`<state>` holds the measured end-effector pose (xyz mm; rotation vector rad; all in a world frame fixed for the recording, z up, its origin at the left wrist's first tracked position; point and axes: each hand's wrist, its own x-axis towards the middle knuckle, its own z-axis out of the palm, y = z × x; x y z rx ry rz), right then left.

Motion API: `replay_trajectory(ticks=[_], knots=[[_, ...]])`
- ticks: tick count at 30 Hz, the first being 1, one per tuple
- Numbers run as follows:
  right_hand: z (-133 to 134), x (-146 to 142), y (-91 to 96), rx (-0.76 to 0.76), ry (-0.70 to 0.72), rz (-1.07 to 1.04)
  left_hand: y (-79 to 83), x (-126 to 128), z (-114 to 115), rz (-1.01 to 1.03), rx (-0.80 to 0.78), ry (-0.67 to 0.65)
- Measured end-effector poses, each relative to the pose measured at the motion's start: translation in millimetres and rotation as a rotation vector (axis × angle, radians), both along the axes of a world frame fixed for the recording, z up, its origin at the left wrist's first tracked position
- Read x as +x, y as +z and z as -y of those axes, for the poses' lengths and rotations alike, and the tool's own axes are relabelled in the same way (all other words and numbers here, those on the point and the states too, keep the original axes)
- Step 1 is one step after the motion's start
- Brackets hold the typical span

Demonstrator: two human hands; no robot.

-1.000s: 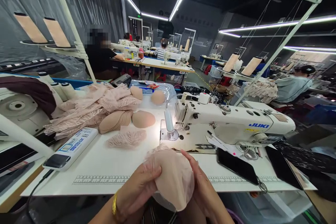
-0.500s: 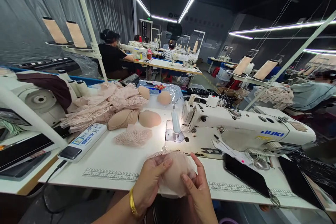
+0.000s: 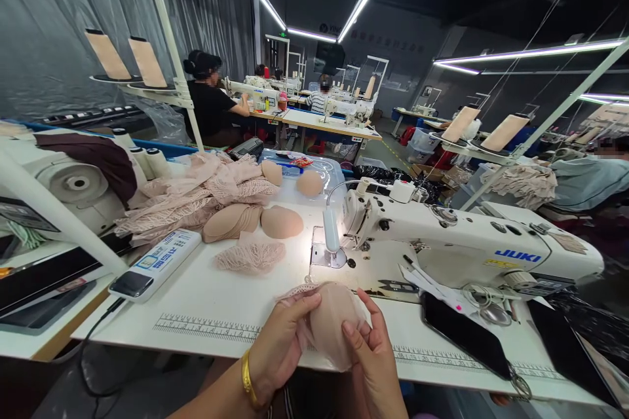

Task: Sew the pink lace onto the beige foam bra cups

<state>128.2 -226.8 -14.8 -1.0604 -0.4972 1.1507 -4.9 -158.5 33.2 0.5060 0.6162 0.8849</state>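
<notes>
A beige bra cup (image 3: 331, 324) with sheer fabric over it is held between my hands at the table's front edge. My left hand (image 3: 285, 334) grips its left side, thumb on top, where a strip of lace shows. My right hand (image 3: 371, 340) pinches the right side with the thumb in front, its index finger raised behind. Just beyond lies the needle plate of a white sewing machine (image 3: 442, 229). To the left are a folded lace piece (image 3: 250, 255), a stack of bra cups (image 3: 230, 222) and a single cup (image 3: 282, 222).
A heap of lace fabric (image 3: 206, 186) lies at the back left, near a white boxed device (image 3: 157, 265). Thread snips (image 3: 398, 286), a black phone (image 3: 464, 334) and a tablet (image 3: 570, 347) lie on the right. Co-workers sit at other machines behind.
The sheer fabric now lies smoother and tighter over the cup. Both hands keep nearly the same place and grip. The view has shifted slightly.
</notes>
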Motion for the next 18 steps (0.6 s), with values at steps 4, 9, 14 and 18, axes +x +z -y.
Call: replay_trajectory(ticks=[4, 9, 14, 18], knots=[[0.2, 1.4, -2.0, 0.002, -0.009, 0.016, -2.4, 1.8, -0.3, -0.015, -0.021, -0.022], [-1.1, -0.5, -3.2, 0.013, -0.030, -0.032, -4.6, 3.1, 0.4, -0.054, -0.033, -0.042], [-2.6, -2.2, -2.2, 0.019, -0.046, -0.056, -2.5, 2.7, -0.7, -0.071, -0.025, -0.051], [-3.5, -2.2, -1.9, 0.020, -0.063, -0.030, -0.7, 3.5, -3.7, -0.036, -0.012, -0.074]])
